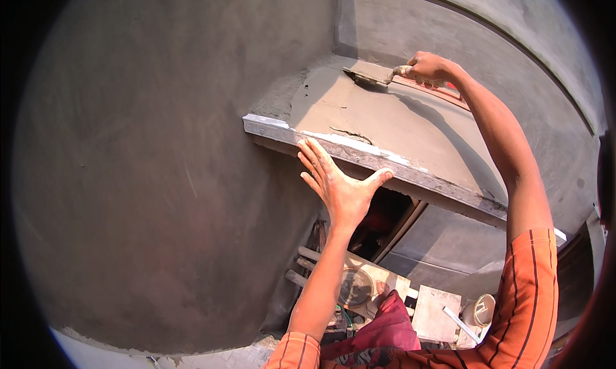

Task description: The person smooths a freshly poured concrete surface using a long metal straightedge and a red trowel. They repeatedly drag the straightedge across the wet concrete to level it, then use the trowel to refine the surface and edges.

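Note:
My right hand (pixel 431 69) is closed round the handle of a plastering trowel (pixel 371 73). Its blade lies on wet grey mortar (pixel 359 109) covering a ledge, close to the back corner. Along the ledge's front edge runs a long metal straightedge (pixel 366 156), smeared with mortar and white patches. Against that bar rests my left hand (pixel 343 189), its fingers stretched and thumb spread wide, not wrapped round it. A ragged crack marks the mortar just behind the bar. Behind my right hand, a reddish strip (pixel 436 92) shows on the ledge.
A large grey plastered wall (pixel 147 176) fills the left side. Below the ledge are a dark opening (pixel 385 218), wooden planks and poles (pixel 311 253), a round pan (pixel 355 287), a pale board (pixel 436 312) and a bucket (pixel 480 310). Dark red cloth (pixel 388 324) hangs near my body.

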